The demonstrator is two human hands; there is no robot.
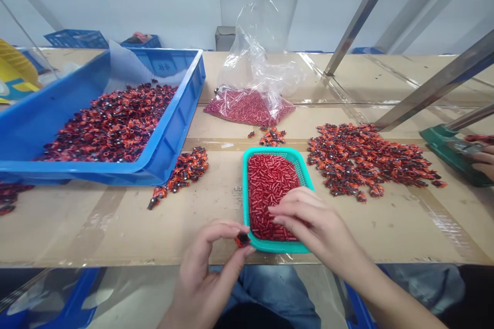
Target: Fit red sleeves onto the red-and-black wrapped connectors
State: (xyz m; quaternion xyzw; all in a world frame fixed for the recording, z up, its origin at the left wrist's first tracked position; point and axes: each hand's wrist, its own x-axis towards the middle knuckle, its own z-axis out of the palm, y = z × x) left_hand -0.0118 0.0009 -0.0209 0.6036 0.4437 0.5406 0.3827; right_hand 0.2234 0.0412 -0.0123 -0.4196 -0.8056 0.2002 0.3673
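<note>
My left hand (214,262) pinches a small black-and-red piece (242,239) between thumb and forefinger, at the near left corner of a green basket (246,190). Small red tubes (270,180) fill much of that basket. Over its right part is my right hand (309,221), thumb and forefinger close together just above the tubes; whether a tube is between the fingertips is too small to tell.
A blue crate (170,149) of black-and-red pieces stands at the left. Behind the basket lies a clear bag (250,105) of red tubes. Piles of pieces (366,157) flank the basket. Metal posts rise at right, near another person's hand (484,159).
</note>
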